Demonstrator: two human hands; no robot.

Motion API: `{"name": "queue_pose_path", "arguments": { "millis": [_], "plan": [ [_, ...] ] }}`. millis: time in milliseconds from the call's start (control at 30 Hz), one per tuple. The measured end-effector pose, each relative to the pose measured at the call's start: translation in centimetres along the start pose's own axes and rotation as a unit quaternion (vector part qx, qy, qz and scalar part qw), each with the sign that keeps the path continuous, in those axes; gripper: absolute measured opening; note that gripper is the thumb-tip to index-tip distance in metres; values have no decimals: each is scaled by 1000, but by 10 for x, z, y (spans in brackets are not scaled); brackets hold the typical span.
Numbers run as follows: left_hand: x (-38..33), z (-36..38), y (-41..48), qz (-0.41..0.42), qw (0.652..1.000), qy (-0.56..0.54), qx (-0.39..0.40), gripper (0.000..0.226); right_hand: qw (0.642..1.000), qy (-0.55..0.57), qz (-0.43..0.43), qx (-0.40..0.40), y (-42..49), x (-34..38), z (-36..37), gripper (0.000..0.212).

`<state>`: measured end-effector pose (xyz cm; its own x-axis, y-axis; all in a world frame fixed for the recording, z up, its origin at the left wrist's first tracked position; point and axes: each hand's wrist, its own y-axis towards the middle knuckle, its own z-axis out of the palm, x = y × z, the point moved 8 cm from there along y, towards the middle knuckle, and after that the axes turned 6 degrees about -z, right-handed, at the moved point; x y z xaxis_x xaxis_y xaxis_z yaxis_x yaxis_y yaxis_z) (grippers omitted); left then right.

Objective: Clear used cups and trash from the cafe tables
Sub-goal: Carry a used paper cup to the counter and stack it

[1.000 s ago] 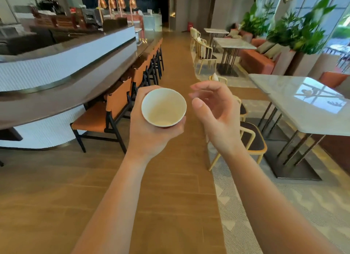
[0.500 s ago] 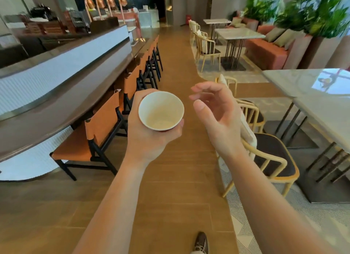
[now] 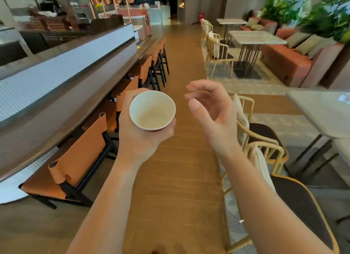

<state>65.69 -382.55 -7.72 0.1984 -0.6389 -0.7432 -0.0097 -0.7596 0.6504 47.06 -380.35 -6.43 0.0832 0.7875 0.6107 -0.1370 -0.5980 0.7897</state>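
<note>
An empty paper cup [image 3: 152, 109], white inside with a red outer wall, is upright in front of me over the wooden aisle. My left hand [image 3: 140, 132] grips it from below and behind, fingers curled round its wall. To the right of the cup, apart from it, my right hand [image 3: 212, 113] is raised with loosely curled fingers and holds nothing.
A long bar counter [image 3: 62, 77] with orange chairs [image 3: 81, 159] runs along the left. Marble tables [image 3: 322, 109] and yellow-framed chairs [image 3: 265, 145] stand on the right. More tables, an orange sofa [image 3: 284, 58] and plants lie further back. The wooden aisle [image 3: 181, 64] runs straight ahead.
I have walked forward along the aisle: the chairs and tables have slid nearer and past. Both hands keep the same pose, the cup still in my left hand.
</note>
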Motion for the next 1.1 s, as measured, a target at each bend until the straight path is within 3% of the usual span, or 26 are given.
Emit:
{"name": "queue_pose_path", "arguments": {
  "millis": [300,567,800,1100],
  "plan": [
    [183,30,162,-5,1000,-11,-24,71,999,-4,19,50,126,-215,44,39],
    [290,67,350,9,1000,-25,-6,73,999,-20,14,28,276,-359,60,40],
    [393,124,457,10,999,-27,20,69,999,-25,27,18,356,-495,47,33],
    [527,236,646,23,999,2,22,69,1000,-4,27,1,512,-708,-4,39]
  ]
}}
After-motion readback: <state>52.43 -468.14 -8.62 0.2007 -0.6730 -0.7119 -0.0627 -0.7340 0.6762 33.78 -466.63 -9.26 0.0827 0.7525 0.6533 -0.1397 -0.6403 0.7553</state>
